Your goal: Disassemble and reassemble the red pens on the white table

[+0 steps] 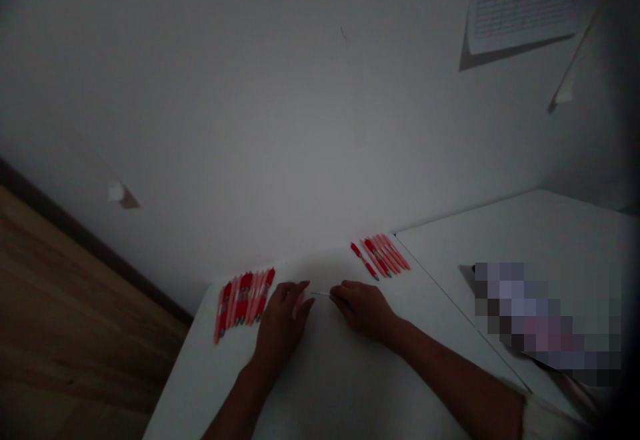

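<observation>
My right hand (pixel 361 303) pinches a thin pale rod (pixel 321 293), which looks like a pen refill, between thumb and fingertips. The rod points left toward my left hand (pixel 283 317). A pink pen part (pixel 299 301) shows between the curled fingers and thumb of that hand; most of it is hidden. Left of my left hand lies a row of pink and red pens (pixel 245 300), side by side on the white table (pixel 320 387). Beyond my right hand, a smaller group of pink and red pens (pixel 383 255) lies slanted near the wall.
A white wall (pixel 300 127) rises directly behind the table. At the right, a blurred-out object (pixel 535 320) rests on the tabletop past a seam. Wood panelling (pixel 75 320) borders the table's left side. A printed sheet (pixel 523 7) hangs on the wall at upper right.
</observation>
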The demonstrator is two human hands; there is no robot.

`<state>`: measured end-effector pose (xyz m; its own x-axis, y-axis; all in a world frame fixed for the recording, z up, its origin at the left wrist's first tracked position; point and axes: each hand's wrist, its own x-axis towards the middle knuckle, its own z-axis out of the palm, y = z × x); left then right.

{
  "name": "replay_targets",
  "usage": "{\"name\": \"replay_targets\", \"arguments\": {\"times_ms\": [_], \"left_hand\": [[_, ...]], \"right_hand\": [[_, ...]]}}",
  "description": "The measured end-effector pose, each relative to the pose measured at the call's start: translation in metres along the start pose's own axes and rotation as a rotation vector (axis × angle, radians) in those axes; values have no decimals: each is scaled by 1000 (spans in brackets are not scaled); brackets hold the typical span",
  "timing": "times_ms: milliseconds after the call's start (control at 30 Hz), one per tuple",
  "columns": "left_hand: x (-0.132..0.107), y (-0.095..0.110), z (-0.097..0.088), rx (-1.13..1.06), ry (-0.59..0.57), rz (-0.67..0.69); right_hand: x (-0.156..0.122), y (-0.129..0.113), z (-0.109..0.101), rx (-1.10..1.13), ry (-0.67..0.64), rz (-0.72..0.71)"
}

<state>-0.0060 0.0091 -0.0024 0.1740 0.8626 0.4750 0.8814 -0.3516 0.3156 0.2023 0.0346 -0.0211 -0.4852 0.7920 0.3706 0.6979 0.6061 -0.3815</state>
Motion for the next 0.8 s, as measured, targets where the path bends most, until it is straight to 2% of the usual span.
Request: {"name": "replay_targets", "arguments": {"times_ms": [233,500,800], "left_hand": [[0,-2,0,-48,-42,51],[2,-7,-7,41,31,-123],[-3,2,3,146,-90,-98]], "right_hand": [[-2,0,-1,-12,-29,-56],[0,2,2,-35,16,53],[1,0,2,-47,8,65]]}}
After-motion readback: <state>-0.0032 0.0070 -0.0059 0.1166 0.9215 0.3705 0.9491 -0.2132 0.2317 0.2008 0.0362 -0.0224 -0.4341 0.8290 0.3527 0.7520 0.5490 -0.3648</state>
